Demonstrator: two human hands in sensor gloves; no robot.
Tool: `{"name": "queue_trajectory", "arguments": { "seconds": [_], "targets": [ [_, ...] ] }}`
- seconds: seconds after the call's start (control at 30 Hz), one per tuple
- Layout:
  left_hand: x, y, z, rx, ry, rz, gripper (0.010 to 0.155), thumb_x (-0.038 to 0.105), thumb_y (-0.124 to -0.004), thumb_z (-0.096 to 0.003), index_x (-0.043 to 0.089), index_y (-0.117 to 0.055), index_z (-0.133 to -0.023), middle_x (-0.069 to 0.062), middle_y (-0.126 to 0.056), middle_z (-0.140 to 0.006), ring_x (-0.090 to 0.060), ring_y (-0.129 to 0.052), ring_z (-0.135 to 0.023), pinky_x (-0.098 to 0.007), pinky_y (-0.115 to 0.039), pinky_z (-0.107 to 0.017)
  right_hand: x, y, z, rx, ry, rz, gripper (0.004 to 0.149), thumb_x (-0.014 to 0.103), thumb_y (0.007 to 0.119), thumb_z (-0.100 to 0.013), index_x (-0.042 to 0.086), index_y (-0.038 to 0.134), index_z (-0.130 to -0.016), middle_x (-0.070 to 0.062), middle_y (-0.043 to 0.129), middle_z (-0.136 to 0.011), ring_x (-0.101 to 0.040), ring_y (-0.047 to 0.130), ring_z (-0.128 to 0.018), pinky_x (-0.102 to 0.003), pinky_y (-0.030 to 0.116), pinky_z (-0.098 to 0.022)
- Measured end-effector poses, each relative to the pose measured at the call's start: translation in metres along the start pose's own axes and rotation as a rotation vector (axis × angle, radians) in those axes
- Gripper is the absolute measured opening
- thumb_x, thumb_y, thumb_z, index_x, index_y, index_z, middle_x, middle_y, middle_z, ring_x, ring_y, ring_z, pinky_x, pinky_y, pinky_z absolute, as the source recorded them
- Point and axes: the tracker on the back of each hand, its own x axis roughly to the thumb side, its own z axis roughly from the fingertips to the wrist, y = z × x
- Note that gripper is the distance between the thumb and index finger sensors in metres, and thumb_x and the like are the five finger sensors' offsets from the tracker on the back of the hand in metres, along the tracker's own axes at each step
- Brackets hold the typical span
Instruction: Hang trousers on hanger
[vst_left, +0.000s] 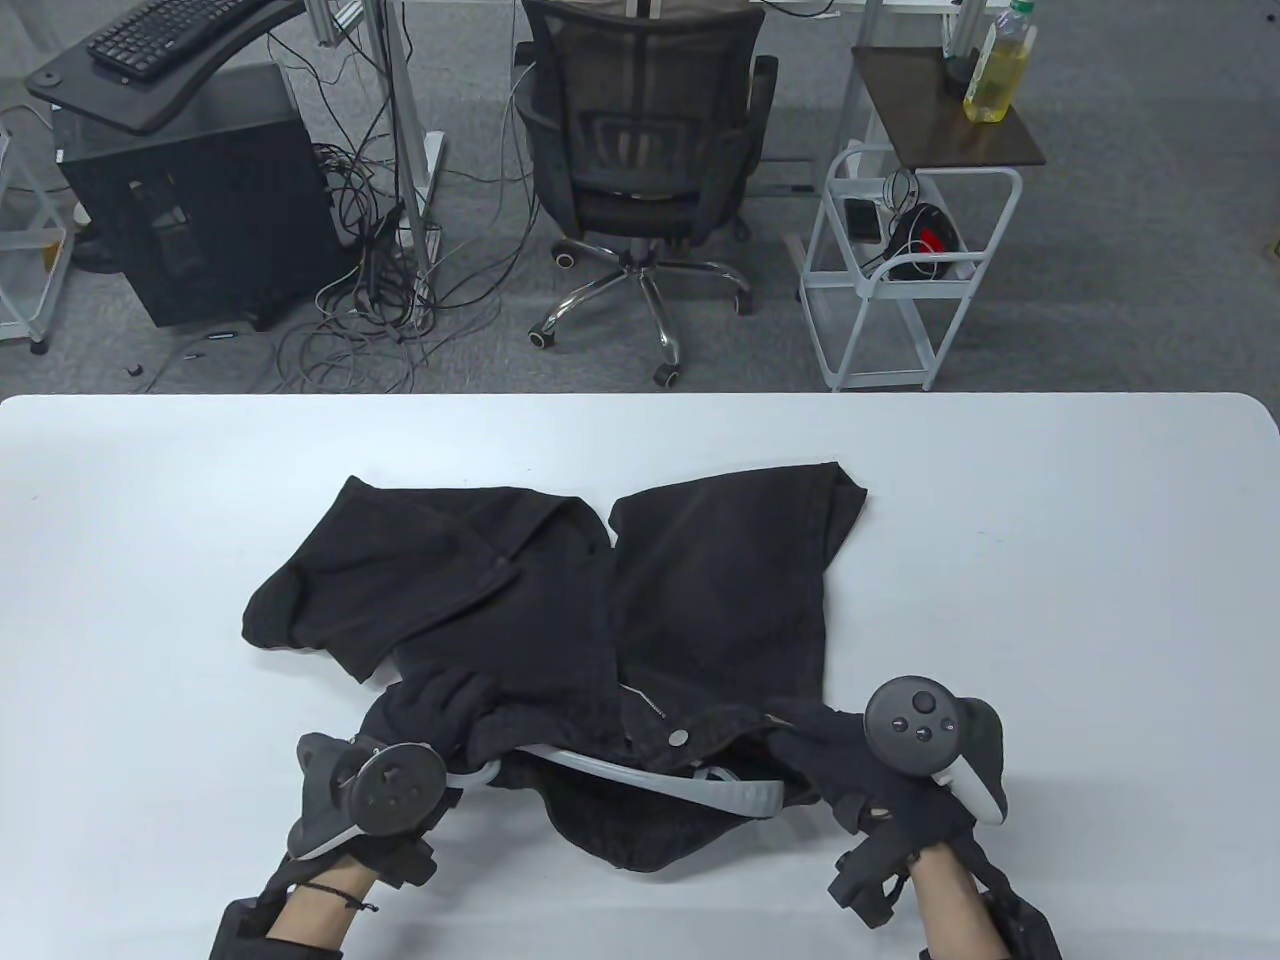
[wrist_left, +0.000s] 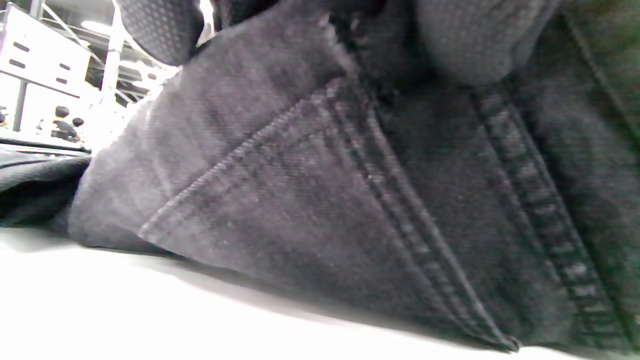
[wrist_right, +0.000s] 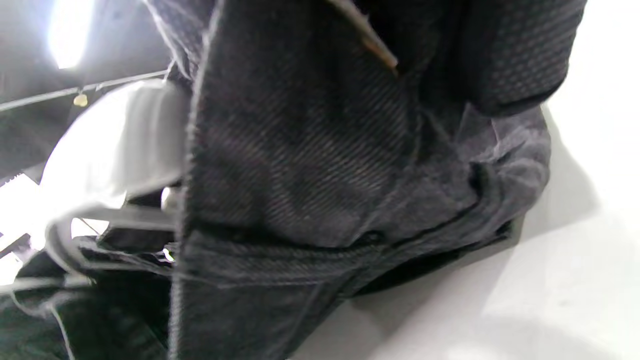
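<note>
Black denim trousers (vst_left: 640, 610) lie folded on the white table (vst_left: 1050, 560), waistband toward the near edge. A grey plastic hanger (vst_left: 690, 785) lies across the open waistband. My left hand (vst_left: 440, 700) grips the waistband's left side; its fingers (wrist_left: 465, 35) press into the denim (wrist_left: 350, 200) in the left wrist view. My right hand (vst_left: 820, 745) grips the waistband's right side. The right wrist view shows gloved fingers (wrist_right: 515, 55) on the fabric (wrist_right: 300, 150) and the hanger's end (wrist_right: 115, 145) beside it.
Beyond the table's far edge stand an office chair (vst_left: 640, 160), a white wire cart (vst_left: 900, 270) and a side table with a bottle (vst_left: 1000, 65). A black computer case (vst_left: 200, 220) and cables lie at the far left.
</note>
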Motion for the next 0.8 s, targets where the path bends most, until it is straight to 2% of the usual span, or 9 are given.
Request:
{"name": "queue_trajectory", "arguments": {
  "seconds": [0.13, 0.33, 0.47, 0.67, 0.8],
  "targets": [
    [0.007, -0.001, -0.01, -0.051, 0.021, -0.037, 0.059, 0.052, -0.077, -0.0468, 0.024, -0.069, -0.099, -0.002, -0.079, -0.102, -0.039, -0.075, -0.095, -0.06, -0.071, -0.062, 0.006, 0.0, 0.003, -0.046, -0.024, 0.029, 0.052, 0.043, 0.077, -0.046, 0.014, 0.084, -0.089, -0.011, 0.104, -0.069, -0.032, 0.104, -0.053, -0.045, 0.085, -0.041],
    [0.024, -0.013, -0.019, -0.105, 0.034, -0.124, 0.059, 0.052, -0.077, -0.0465, 0.025, -0.069, -0.099, -0.002, -0.078, -0.102, -0.039, -0.074, -0.096, -0.06, -0.07, -0.063, 0.018, 0.009, 0.004, -0.089, -0.035, 0.153, 0.052, 0.044, 0.077, -0.046, 0.014, 0.085, -0.088, -0.01, 0.105, -0.066, -0.03, 0.104, -0.05, -0.045, 0.085, -0.04],
    [0.032, -0.019, -0.023, -0.159, 0.081, -0.094, 0.059, 0.049, -0.076, -0.0468, 0.025, -0.068, -0.099, -0.003, -0.074, -0.105, -0.041, -0.068, -0.099, -0.062, -0.067, -0.064, 0.033, 0.018, -0.003, -0.094, -0.038, 0.22, 0.051, 0.045, 0.076, -0.046, 0.012, 0.089, -0.083, -0.01, 0.108, -0.057, -0.029, 0.105, -0.041, -0.043, 0.086, -0.034],
    [0.037, -0.025, -0.026, -0.129, 0.081, -0.078, 0.057, 0.048, -0.077, -0.0469, 0.024, -0.07, -0.098, -0.004, -0.075, -0.103, -0.041, -0.069, -0.097, -0.061, -0.068, -0.063, 0.058, 0.027, -0.015, -0.182, -0.008, 0.326, 0.05, 0.045, 0.076, -0.047, 0.009, 0.092, -0.077, -0.008, 0.109, -0.046, -0.027, 0.104, -0.031, -0.041, 0.087, -0.028],
    [0.035, -0.026, -0.024, -0.127, 0.057, -0.088, 0.057, 0.048, -0.077, -0.0472, 0.024, -0.07, -0.098, -0.004, -0.076, -0.102, -0.041, -0.07, -0.096, -0.059, -0.07, -0.06, 0.081, 0.037, -0.027, -0.147, -0.003, 0.467, 0.049, 0.045, 0.076, -0.047, 0.009, 0.093, -0.076, -0.008, 0.109, -0.046, -0.027, 0.104, -0.031, -0.041, 0.086, -0.028]
  ]
}}
